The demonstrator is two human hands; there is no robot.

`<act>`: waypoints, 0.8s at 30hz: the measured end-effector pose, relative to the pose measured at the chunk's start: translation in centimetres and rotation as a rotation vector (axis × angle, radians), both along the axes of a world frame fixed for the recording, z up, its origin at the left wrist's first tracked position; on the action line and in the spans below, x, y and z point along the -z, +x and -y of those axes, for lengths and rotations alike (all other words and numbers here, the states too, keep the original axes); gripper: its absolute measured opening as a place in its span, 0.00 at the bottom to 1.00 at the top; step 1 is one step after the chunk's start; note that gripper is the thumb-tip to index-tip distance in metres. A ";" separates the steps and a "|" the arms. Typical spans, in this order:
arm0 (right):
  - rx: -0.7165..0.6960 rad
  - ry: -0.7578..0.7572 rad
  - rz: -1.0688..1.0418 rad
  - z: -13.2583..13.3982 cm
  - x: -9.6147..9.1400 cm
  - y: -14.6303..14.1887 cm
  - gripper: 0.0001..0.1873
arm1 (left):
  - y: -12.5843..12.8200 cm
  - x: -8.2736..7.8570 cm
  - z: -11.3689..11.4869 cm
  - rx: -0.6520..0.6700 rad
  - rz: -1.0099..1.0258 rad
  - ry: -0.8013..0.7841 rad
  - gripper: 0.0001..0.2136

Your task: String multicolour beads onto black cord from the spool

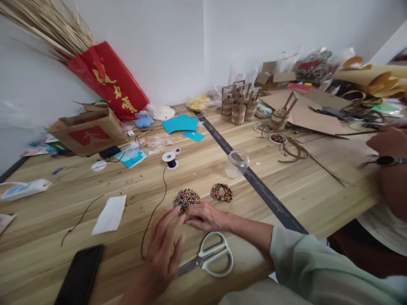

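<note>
Multicoloured round beads, head view: a heaped beaded coil [186, 198] is lying on the pale wood-grain table [318, 186], touching the fingertips of the right hand [206, 217]. These are lying close together at its near edge; whether they are pinching anything cannot be told. The left hand [165, 248], blurred, is hovering just beside, fingers spread, holding nothing visible. A thin black cord [158, 206] is running up to a white spool [171, 160], apparently uncut, so tying off seems left. A second beaded ring [221, 192] is lying closed nearby, seemingly finished. Pale-handled steel scissors [210, 256] are lying near the right forearm.
</note>
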State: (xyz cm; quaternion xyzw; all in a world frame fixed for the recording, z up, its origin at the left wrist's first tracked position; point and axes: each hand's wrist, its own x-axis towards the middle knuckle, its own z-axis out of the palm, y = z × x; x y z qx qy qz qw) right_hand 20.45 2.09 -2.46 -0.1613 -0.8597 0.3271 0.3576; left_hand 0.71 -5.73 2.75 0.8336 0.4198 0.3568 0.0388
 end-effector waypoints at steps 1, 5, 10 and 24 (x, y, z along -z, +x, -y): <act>0.008 0.001 -0.006 0.0 0.1 0.0 0.08 | 0.0 0.4 -0.5 -0.015 0.027 -0.042 0.16; 0.052 -0.001 -0.022 0.0 0.6 -0.2 0.08 | 0.3 1.8 -2.9 -0.099 0.171 -0.431 0.14; 0.127 -0.009 0.001 0.0 0.8 -0.3 0.08 | 1.1 1.6 -4.0 -0.088 0.408 -0.875 0.12; 0.198 -0.009 -0.005 0.1 0.4 -0.4 0.09 | -0.2 3.1 -4.5 -0.110 0.602 -0.965 0.11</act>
